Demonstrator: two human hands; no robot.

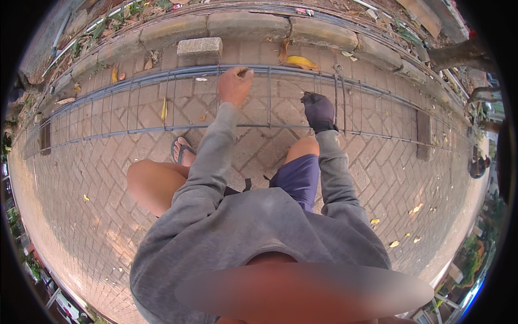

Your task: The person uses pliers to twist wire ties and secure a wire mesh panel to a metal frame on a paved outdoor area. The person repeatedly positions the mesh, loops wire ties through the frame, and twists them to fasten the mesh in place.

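Note:
A long rebar cage (270,128) of thin steel bars and wire-like stirrups lies across in front of me. My bare left hand (236,86) is at the far bars, beside a stirrup. Its fingers are curled together, and I cannot make out what is in them. My right hand (320,112), in a dark glove, is closed in a fist over the cage, between the far and near bars. A small dark tip shows at its fingers; what it grips is hidden. Just right of it, two dark rods (336,94) meet at a knob near the far bars, resembling pincers.
The cage's right part rests over a block (424,135), its left end over another block (45,137). A pale brick (199,49) lies beyond the bars, before a stone kerb (248,26). Yellow leaves (302,62) dot the brick paving. A sandalled foot (183,151) is near the close bar.

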